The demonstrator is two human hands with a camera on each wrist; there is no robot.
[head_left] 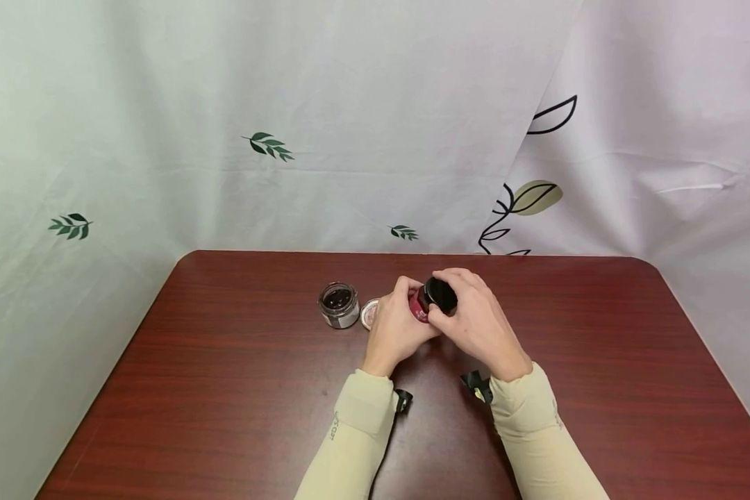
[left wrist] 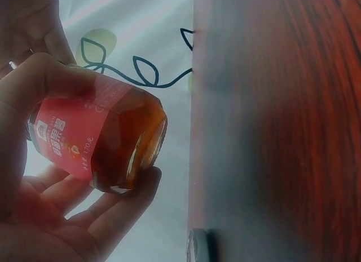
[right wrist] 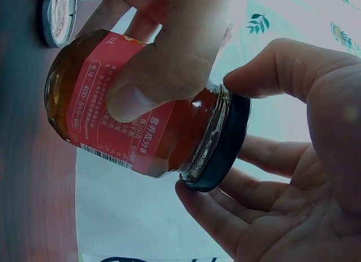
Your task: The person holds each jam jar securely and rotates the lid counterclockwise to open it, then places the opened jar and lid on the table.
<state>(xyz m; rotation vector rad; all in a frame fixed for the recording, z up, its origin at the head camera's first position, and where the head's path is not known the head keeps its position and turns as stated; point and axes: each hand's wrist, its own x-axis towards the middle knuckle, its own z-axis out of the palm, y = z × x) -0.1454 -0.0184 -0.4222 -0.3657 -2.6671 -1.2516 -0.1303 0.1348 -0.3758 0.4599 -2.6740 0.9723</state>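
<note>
In the left wrist view, a faceted glass jar [left wrist: 121, 141] has amber contents and a red label. My left hand [head_left: 395, 328] grips its body, thumb on one side and fingers on the other. The jar is held tilted above the table. On its mouth sits a black lid [right wrist: 228, 146], which my right hand [head_left: 480, 321] holds by the rim between thumb and fingers. Whether the lid is loose on the thread I cannot tell.
An uncovered glass jar [head_left: 340, 318] with dark contents stands left of my hands. Beside it lies a round lid [head_left: 368, 314] with a pale inner face, partly hidden by my left hand. The brown table [head_left: 237, 389] meets a patterned cloth [head_left: 350, 125] at the back.
</note>
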